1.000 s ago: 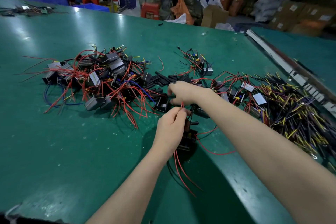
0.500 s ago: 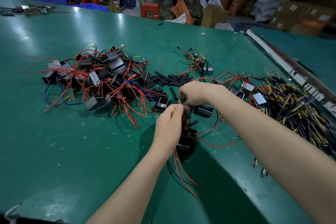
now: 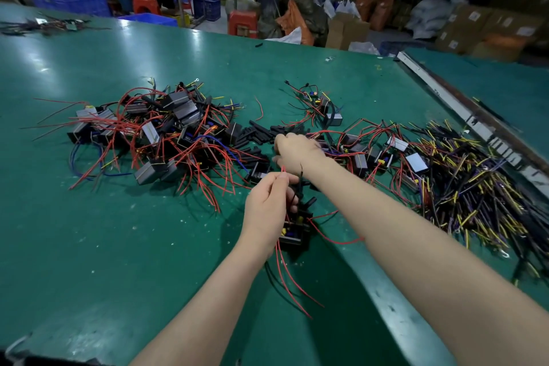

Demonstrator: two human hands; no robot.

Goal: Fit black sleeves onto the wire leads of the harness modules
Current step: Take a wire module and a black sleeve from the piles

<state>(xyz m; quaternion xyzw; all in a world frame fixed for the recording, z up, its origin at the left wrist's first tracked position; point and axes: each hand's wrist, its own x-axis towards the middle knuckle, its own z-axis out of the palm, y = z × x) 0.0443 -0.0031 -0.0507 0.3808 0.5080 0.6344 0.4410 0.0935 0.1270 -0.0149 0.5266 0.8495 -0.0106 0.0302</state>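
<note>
Right hand (image 3: 297,151): having left the left hand's wire half a second ago, now reaching back to the loose sleeves (image 3: 261,135), fingers curled down; hold cannot be told. Probably fetching another sleeve.
Left hand (image 3: 269,211): still pinching one red lead (image 3: 283,169) upright, one module (image 3: 294,232) hanging below over the table (image 3: 89,232).
Module heaps: two, left (image 3: 166,134) and right (image 3: 386,154); pieces too tangled to count.
</note>
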